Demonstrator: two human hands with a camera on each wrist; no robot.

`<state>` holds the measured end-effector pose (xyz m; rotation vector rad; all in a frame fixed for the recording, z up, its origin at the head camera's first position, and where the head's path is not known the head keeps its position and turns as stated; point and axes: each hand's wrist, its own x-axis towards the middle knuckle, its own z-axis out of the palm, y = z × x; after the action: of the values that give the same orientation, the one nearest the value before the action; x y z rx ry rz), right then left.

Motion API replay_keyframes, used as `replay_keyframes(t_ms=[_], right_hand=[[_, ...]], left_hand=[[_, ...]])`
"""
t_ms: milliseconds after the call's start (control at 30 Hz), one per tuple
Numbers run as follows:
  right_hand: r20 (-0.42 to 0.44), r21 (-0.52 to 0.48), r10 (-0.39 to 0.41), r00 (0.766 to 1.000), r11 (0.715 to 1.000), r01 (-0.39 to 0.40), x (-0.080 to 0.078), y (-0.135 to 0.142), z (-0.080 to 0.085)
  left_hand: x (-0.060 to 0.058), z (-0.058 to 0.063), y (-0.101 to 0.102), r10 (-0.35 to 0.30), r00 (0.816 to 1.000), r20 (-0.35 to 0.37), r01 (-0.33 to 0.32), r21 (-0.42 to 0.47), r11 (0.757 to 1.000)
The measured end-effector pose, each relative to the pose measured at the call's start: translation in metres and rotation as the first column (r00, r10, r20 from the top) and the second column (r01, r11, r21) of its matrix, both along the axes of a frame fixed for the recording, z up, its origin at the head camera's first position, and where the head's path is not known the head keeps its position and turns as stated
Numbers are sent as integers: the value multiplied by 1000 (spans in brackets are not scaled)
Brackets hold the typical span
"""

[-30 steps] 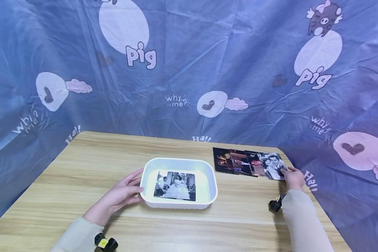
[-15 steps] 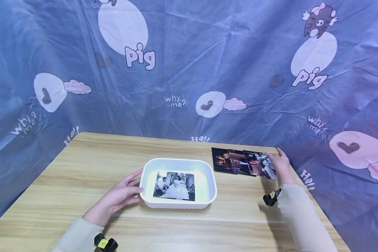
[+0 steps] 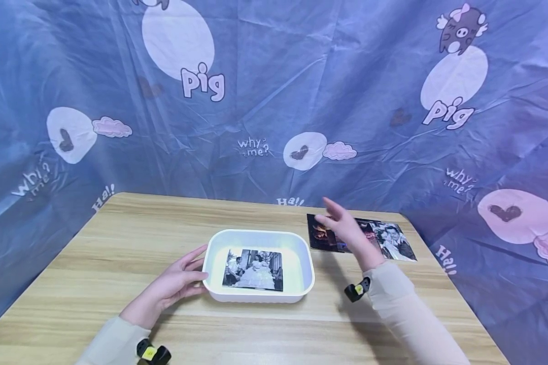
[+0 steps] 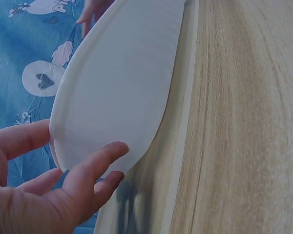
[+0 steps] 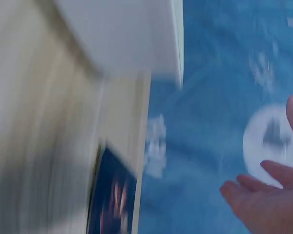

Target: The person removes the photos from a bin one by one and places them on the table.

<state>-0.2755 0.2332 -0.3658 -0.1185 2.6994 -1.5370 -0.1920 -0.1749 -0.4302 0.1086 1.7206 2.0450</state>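
Note:
My left hand (image 3: 180,279) rests against the left end of a white plastic tub (image 3: 260,298), its spread fingers touching the outer wall and one fingertip at the rim. Inside the tub lie black-and-white photos (image 3: 258,271), the top one with a figure in a wide pale dress. My right hand (image 3: 344,228) is raised with fingers spread and nothing held. In the head view it overlaps the row of photos at the back right, partly hiding a dark photo (image 3: 317,241) and its neighbours. A black-and-white photo (image 3: 396,241) forms the row's right end.
The tub and photos lie on a wood-grain table (image 3: 164,324). Behind it and at its sides hangs a blue printed curtain (image 3: 255,91). A black wrist device (image 3: 358,289) sits at my right cuff, another (image 3: 152,351) at the left.
My right hand has left the black-and-white photo at the row's right end and swept left across the row, rising with spread fingers. The left hand and tub have stayed put.

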Motion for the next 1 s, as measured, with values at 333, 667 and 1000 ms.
replay_keyframes(t_ms=[333, 667, 1000], right_hand=[[44, 59, 350, 936, 934, -352, 15, -78, -28], [37, 318, 449, 893, 842, -437, 10, -102, -55], [105, 511, 518, 849, 705, -493, 21, -110, -64]], left_hand=[[-1, 0, -1, -9, 1000, -1, 10, 6, 1000], [0, 3, -1, -8, 1000, -1, 8, 2, 1000], [0, 1, -1, -25, 999, -24, 24, -6, 1000]])
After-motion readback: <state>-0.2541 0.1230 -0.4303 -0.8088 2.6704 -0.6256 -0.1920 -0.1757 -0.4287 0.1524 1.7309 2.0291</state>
